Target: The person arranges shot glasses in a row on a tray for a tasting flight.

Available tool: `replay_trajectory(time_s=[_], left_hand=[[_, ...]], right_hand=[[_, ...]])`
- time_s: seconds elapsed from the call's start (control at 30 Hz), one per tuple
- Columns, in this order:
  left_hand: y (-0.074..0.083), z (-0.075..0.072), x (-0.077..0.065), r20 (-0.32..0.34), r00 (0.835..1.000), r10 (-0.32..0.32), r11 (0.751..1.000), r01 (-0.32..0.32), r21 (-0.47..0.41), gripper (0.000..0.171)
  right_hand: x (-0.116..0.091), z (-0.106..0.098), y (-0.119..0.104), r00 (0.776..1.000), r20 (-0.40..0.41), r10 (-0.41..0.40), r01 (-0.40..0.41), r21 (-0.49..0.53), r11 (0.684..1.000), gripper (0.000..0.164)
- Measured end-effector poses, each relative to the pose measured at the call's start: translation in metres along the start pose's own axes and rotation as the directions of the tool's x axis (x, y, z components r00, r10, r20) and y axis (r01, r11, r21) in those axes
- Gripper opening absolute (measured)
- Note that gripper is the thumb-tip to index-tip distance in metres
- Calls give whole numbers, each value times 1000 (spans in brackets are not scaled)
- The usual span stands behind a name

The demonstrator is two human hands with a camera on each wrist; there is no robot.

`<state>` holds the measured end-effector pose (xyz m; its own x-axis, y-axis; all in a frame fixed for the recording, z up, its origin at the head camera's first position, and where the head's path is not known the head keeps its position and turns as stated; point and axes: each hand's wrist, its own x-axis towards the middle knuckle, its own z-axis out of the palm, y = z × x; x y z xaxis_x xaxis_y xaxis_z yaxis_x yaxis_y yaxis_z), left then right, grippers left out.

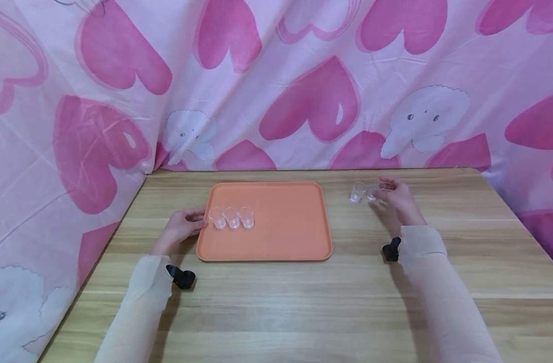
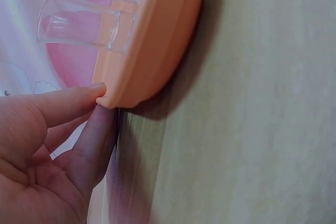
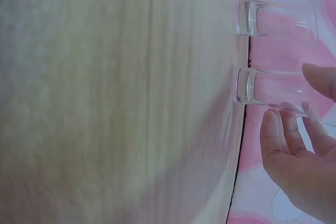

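Observation:
On the orange tray [image 1: 285,222], three clear shot glasses [image 1: 232,218] stand in a row toward its left side. My left hand [image 1: 182,228] pinches the tray's left edge; the left wrist view shows the thumb [image 2: 79,100] on top of the rim and a finger beneath it. Right of the tray, two more clear shot glasses stand upright on the table. My right hand [image 1: 398,199] holds the right one [image 3: 273,87] near its rim, thumb on one side and fingertips on the other. The other glass [image 1: 357,192] stands just left of it.
The wooden table [image 1: 276,312] carries the tray and glasses. A pink-and-white cloth [image 1: 303,91] with hearts hangs behind the table's back edge and along the left side. Each wrist wears a small black camera [image 1: 181,277].

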<state>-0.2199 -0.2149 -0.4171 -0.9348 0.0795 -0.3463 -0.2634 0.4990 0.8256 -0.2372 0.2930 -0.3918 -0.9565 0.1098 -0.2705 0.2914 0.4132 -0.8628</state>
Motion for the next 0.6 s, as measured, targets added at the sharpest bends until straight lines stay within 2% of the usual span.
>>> replay_trajectory(time_s=[0.13,0.3,0.43,0.6], left_hand=[[0,0,0,1,1000,19,1000,-19,-2,50],[1,0,0,-2,1000,-8,1000,8,11,49],[1,1,0,-1,1000,-5,1000,5,7,49],[1,1,0,-8,1000,-9,1000,9,8,49]], right_hand=[[0,0,0,1000,-4,-10,10,-3,1000,63],[0,0,3,1000,-19,-16,16,-21,1000,61],[0,0,5,999,-33,-17,16,-44,999,57],[-1,0,6,999,-32,-22,21,-22,1000,56]])
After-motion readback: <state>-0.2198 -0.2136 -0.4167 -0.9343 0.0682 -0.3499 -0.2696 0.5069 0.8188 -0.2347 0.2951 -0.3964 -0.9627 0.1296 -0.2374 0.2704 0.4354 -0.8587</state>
